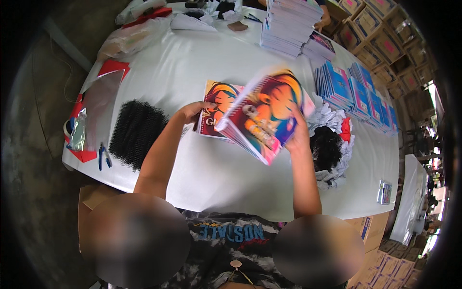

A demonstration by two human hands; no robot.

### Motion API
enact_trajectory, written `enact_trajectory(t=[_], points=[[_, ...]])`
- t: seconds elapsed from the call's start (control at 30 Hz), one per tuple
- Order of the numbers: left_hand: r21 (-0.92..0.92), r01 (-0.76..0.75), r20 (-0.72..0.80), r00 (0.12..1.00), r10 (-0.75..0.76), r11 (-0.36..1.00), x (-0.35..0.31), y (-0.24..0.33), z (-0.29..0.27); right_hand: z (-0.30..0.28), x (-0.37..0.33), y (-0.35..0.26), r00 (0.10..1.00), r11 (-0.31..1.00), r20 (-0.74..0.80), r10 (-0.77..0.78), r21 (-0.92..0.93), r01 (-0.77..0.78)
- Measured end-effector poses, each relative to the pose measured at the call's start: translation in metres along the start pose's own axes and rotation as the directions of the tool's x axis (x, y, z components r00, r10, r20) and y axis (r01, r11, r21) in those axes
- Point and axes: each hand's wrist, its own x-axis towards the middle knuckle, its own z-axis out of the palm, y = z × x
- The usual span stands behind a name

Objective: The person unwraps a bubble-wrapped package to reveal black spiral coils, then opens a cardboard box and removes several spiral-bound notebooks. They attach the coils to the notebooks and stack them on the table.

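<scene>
My right hand (299, 134) grips a spiral-bound notebook (269, 113) with a colourful illustrated cover. It is raised and tilted above the table, slightly blurred, its pages fanned a little at the lower edge. A second notebook (219, 108) with the same kind of cover lies behind and to the left, partly hidden by the first. My left hand (195, 111) is closed on its left edge, thumb on top and the other fingers mostly hidden. Left of that arm lies a thick bundle of black binding coils (137, 132). Blue-handled pliers (103, 156) rest beside the coils.
Crumpled white paper with black scraps (329, 147) lies right of my right hand. Stacks of blue notebooks (337, 86) and a tall stack of books (288, 29) stand beyond. Red and clear plastic sheets (98, 106) cover the left edge. Another person's arm (326, 17) shows at the back.
</scene>
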Motion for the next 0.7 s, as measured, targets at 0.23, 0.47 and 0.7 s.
enact_trajectory(t=[0.23,0.47,0.7], points=[[0.148,-0.149,-0.243,0.953,0.182,0.978,-0.057,0.006,-0.01,0.013,0.062,0.083,0.987,0.736,-0.137,0.084,-0.659,-0.154],[-0.06,-0.264,-0.171,0.953,0.25,0.963,-0.085,0.005,0.044,0.02,0.059,0.098,0.947,0.859,-0.042,0.32,-0.409,-0.308],[-0.237,-0.347,-0.1,0.938,0.333,0.907,-0.051,-0.009,0.02,0.028,0.077,0.099,0.945,0.891,0.026,0.327,-0.341,-0.3]])
